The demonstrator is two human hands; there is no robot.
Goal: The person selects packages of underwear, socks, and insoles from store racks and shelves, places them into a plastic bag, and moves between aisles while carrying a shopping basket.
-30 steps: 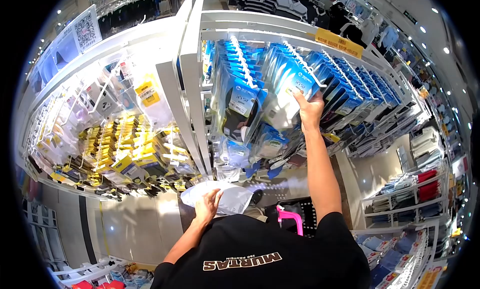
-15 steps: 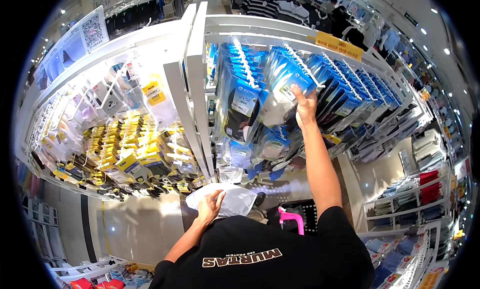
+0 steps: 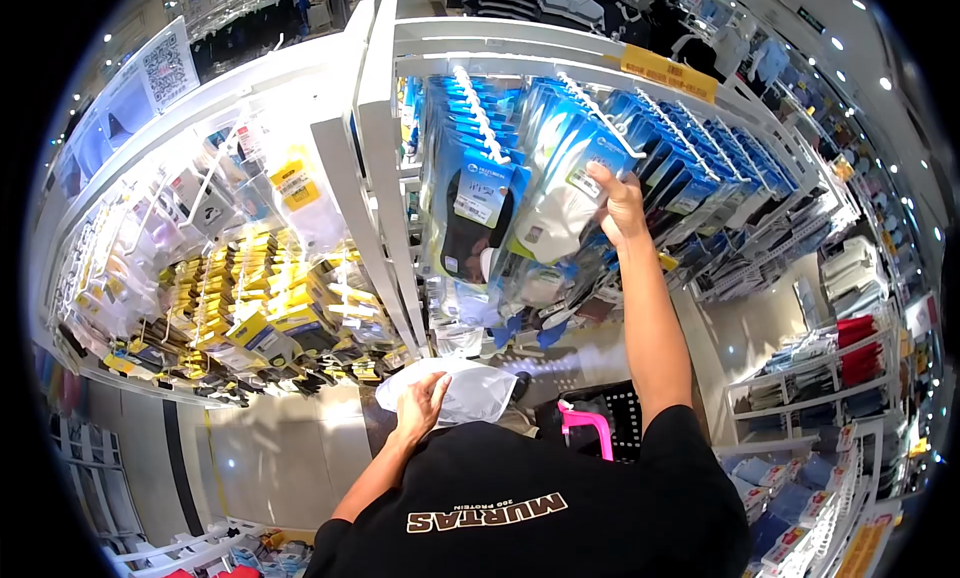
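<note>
My right hand (image 3: 622, 208) is raised to the rack, thumb across the front of a pack of white socks (image 3: 560, 203) with a blue header and a white label. Its other fingers are partly hidden behind the pack, which still hangs among others on the hook. Just left of it hangs a pack of black socks (image 3: 482, 213). Low in front of my body, my left hand (image 3: 420, 406) is closed on the edge of a translucent white plastic packet (image 3: 470, 390). What lies inside that packet cannot be made out.
A white rack frame (image 3: 378, 148) divides blue-header packs from yellow-header packs (image 3: 270, 298) on the left. Below my right arm stands a black basket (image 3: 625, 418) with a pink handle (image 3: 590, 423). Shelves of folded goods (image 3: 820, 378) are at the right.
My right hand has shifted slightly, and the white sock pack now turns more toward me, tilted outward. The view has moved a little. My left hand keeps its hold on the packet.
</note>
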